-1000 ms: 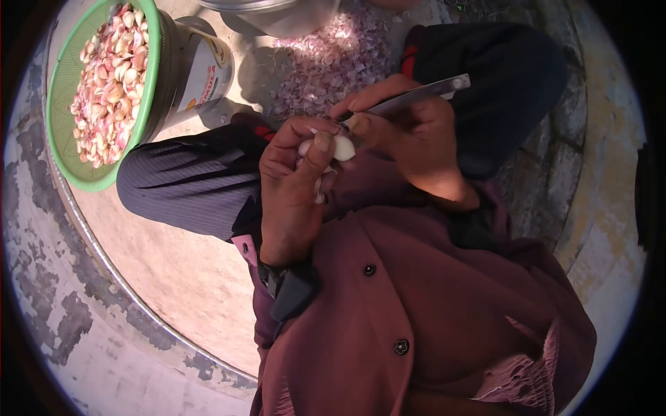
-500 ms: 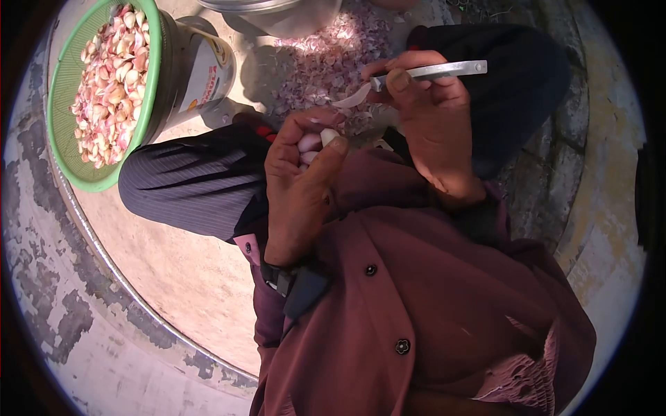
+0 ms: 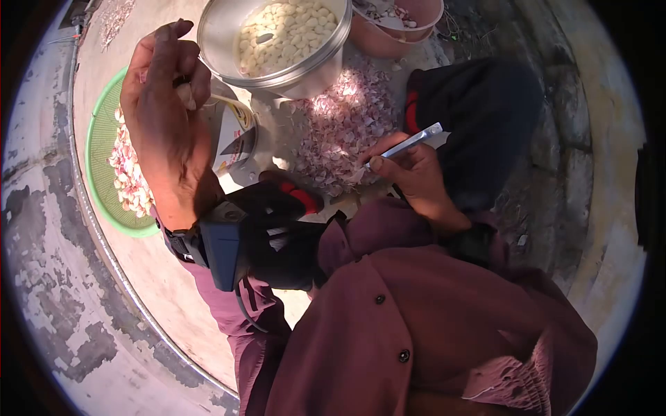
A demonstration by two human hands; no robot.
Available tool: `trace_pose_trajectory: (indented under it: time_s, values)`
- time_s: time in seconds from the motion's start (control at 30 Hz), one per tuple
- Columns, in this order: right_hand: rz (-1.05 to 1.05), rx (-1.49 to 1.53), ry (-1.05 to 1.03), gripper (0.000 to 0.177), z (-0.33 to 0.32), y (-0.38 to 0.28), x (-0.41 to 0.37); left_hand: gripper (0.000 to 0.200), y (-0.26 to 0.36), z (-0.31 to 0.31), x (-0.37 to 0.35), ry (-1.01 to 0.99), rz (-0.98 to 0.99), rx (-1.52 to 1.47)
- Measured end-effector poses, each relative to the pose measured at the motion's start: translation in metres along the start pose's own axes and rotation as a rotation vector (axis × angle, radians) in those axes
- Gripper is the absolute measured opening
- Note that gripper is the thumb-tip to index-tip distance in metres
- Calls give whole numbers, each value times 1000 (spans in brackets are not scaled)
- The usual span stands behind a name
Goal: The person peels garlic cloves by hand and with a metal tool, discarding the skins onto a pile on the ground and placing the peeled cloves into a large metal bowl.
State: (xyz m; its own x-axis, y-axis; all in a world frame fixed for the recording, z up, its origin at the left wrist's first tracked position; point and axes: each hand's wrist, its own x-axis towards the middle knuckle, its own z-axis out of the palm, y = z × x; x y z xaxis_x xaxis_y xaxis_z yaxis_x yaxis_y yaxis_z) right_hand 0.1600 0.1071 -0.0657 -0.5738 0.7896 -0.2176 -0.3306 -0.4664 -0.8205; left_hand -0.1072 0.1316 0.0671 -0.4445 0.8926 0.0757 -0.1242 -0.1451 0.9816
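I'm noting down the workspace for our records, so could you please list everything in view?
Basket: one, green, left
Unpeeled cloves: many, pinkish cream, in the basket
Bucket: one, whitish with lettering, right of the basket
Metal pot: one, silvery, top centre
Peeled cloves: many, cream, in the pot
Bowl: one, reddish, right of the pot
Skins: heap, pinkish purple, ground below the pot
Knife: one, silvery handle, right hand
Held clove: at least one, pale, left hand
Wrist device: one, dark blue, left wrist
Coat: one, maroon, worn
Trousers: one pair, dark, worn
Left hand: one, bare, upper left
Right hand: one, bare, right of centre
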Motion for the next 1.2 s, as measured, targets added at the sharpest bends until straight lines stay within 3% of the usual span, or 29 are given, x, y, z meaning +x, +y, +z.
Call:
trace_pose_trajectory:
  time_s: [0.07,0.1,0.13,0.23,0.3,0.37,0.4,0.43,0.5,0.53,0.73,1.07,1.13,1.2]
  values:
    - [13,-87,0,12,-6,0,1,21,-4,-1,-10,7,-134,-283]
    - [14,-85,0,12,-7,0,2,19,-3,7,-22,97,-179,-268]
    - [21,-68,-25,11,-6,0,2,16,-6,27,-43,222,-107,-41]
    - [145,58,-68,9,-6,1,3,17,-44,0,-73,63,-424,-446]
    - [259,167,-80,8,-8,5,7,22,-60,4,-105,129,-558,-415]
    - [271,-480,-175,10,-16,14,12,26,-77,4,-136,117,-608,-403]
    - [-102,-1087,-195,14,-18,15,13,24,-80,7,-146,115,-607,-401]
    - [-87,-1084,-203,14,-15,18,9,21,-81,10,-157,119,-612,-426]
    - [127,-355,-26,16,-3,16,10,14,-83,14,-169,81,-586,-429]
    - [64,-323,-22,16,2,11,11,14,-82,15,-173,91,-590,-432]
    - [-176,-307,-217,21,22,-7,5,17,-71,23,-176,99,-596,-348]
    - [-160,-175,-360,24,40,-20,-7,40,-71,30,-192,135,-628,-269]
    - [-444,-514,-485,24,34,-20,-1,42,-66,36,-191,150,-658,-242]
    - [-510,-625,-499,23,34,-25,-1,43,-59,43,-188,223,-662,-135]
